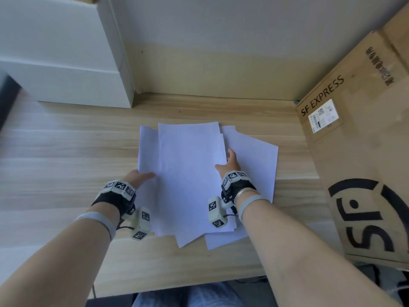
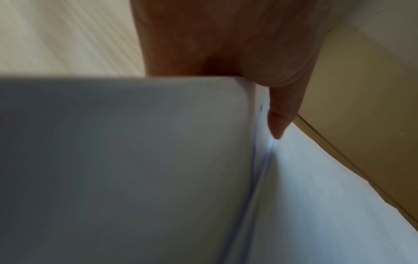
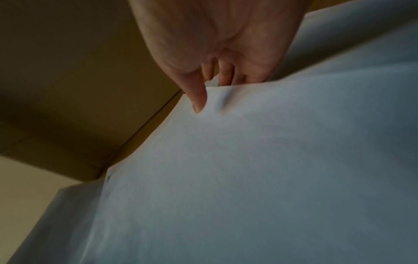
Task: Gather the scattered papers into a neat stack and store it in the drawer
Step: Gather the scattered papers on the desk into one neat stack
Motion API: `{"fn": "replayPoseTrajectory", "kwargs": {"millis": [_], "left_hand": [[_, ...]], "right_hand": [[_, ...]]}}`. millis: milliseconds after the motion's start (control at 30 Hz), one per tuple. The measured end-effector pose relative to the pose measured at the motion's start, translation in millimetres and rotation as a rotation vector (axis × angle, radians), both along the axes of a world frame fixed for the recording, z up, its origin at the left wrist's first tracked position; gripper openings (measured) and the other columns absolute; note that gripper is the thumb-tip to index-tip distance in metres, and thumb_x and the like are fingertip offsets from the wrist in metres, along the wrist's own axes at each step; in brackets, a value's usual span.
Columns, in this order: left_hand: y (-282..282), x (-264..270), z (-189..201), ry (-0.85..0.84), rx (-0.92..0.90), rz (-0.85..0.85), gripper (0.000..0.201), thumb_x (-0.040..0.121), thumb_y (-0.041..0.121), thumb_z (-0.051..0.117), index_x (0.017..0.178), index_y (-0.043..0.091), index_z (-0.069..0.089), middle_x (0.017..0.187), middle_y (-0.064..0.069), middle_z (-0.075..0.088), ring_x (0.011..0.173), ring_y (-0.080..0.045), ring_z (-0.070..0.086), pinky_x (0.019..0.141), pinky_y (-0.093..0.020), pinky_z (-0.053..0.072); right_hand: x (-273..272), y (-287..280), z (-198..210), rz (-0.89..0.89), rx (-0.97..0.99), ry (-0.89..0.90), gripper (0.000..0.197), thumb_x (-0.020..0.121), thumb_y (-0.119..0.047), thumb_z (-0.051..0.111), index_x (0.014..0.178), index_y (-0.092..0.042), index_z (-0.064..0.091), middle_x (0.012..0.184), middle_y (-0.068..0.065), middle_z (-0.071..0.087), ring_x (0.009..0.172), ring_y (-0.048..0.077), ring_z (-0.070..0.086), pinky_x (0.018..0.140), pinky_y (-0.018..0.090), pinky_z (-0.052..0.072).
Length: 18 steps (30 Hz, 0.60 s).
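Several white papers (image 1: 190,173) lie in a loose, fanned pile in the middle of the wooden desk (image 1: 66,151). My left hand (image 1: 143,175) grips the pile's left edge; in the left wrist view its thumb (image 2: 280,121) lies on top of the papers (image 2: 135,160) and the fingers are hidden under them. My right hand (image 1: 228,161) pinches the right edge of the upper sheets. In the right wrist view its thumb (image 3: 199,101) presses on the papers (image 3: 271,160) while the fingers (image 3: 226,73) go behind the edge. More sheets stick out to the right and front. No drawer is in view.
A large cardboard box marked SF EXPRESS (image 1: 363,151) stands on the desk's right side, close to the papers. White boxes (image 1: 66,63) are stacked at the back left against the wall. A dark object (image 1: 6,96) shows at the far left edge.
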State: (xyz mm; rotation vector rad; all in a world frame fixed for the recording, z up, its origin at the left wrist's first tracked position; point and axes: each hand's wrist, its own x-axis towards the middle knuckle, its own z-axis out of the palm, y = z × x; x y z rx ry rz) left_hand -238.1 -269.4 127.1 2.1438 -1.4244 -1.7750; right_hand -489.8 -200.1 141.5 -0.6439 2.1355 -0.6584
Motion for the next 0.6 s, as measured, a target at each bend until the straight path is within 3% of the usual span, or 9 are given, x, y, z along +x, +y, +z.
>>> {"fn": "replayPoseTrajectory", "kwargs": {"millis": [133, 233, 300, 367, 467, 533, 600], "left_hand": [[2.5, -5.0, 2.5, -0.031, -0.029, -0.052, 0.059, 0.086, 0.035, 0.062, 0.131, 0.001, 0.050, 0.131, -0.020, 0.056, 0.119, -0.036, 0.054, 0.097, -0.037, 0.042], [3.6, -8.4, 1.5, -0.026, -0.029, -0.006, 0.056, 0.085, 0.027, 0.064, 0.129, -0.005, 0.050, 0.131, -0.024, 0.056, 0.119, -0.037, 0.055, 0.090, -0.034, 0.042], [4.4, -8.0, 0.3, 0.006, -0.024, 0.053, 0.053, 0.083, 0.018, 0.068, 0.127, -0.008, 0.052, 0.130, -0.026, 0.056, 0.117, -0.039, 0.056, 0.095, -0.037, 0.045], [5.3, -5.9, -1.8, 0.018, -0.021, 0.085, 0.052, 0.081, 0.012, 0.070, 0.125, -0.009, 0.053, 0.128, -0.028, 0.057, 0.116, -0.041, 0.057, 0.099, -0.042, 0.045], [6.0, -3.6, -4.2, 0.024, -0.047, 0.120, 0.050, 0.081, 0.011, 0.069, 0.124, -0.008, 0.054, 0.125, -0.028, 0.058, 0.114, -0.042, 0.057, 0.094, -0.040, 0.045], [6.0, -1.7, -5.3, 0.022, -0.066, 0.138, 0.050, 0.081, 0.012, 0.068, 0.125, -0.008, 0.054, 0.124, -0.028, 0.059, 0.114, -0.042, 0.057, 0.094, -0.040, 0.045], [4.2, 1.1, -6.5, 0.045, -0.070, 0.163, 0.052, 0.080, 0.014, 0.070, 0.124, -0.008, 0.054, 0.123, -0.029, 0.059, 0.112, -0.042, 0.058, 0.099, -0.046, 0.046]], "right_hand": [[24.6, -9.9, -3.3, 0.093, 0.000, -0.013, 0.078, 0.089, -0.012, 0.055, 0.151, -0.016, 0.009, 0.156, 0.005, 0.019, 0.143, 0.021, 0.024, 0.112, 0.029, 0.025], [44.2, -14.3, -9.1, 0.249, 0.013, -0.050, 0.077, 0.091, -0.017, 0.053, 0.151, -0.016, 0.004, 0.160, 0.000, 0.006, 0.147, 0.016, 0.012, 0.118, 0.029, 0.016], [50.2, -15.7, -12.4, 0.341, 0.044, -0.027, 0.072, 0.093, -0.020, 0.052, 0.151, -0.016, 0.010, 0.160, 0.000, 0.002, 0.148, 0.016, 0.008, 0.118, 0.030, 0.015], [45.3, -17.6, -11.0, 0.335, 0.010, -0.027, 0.062, 0.093, -0.018, 0.051, 0.148, -0.016, 0.024, 0.159, 0.001, 0.011, 0.147, 0.017, 0.015, 0.118, 0.029, 0.018], [16.8, -14.9, -5.2, 0.200, -0.049, 0.092, 0.050, 0.090, -0.006, 0.051, 0.139, -0.011, 0.042, 0.149, 0.011, 0.035, 0.136, 0.024, 0.038, 0.111, 0.029, 0.031], [-12.5, -6.3, -2.9, 0.039, 0.006, 0.170, 0.046, 0.088, -0.002, 0.047, 0.132, -0.012, 0.050, 0.142, 0.014, 0.041, 0.123, 0.031, 0.051, 0.101, 0.033, 0.042], [-40.1, 9.4, -3.2, -0.124, 0.092, 0.219, 0.043, 0.087, -0.002, 0.046, 0.129, -0.013, 0.051, 0.138, 0.016, 0.040, 0.118, 0.035, 0.053, 0.096, 0.036, 0.046]]}}
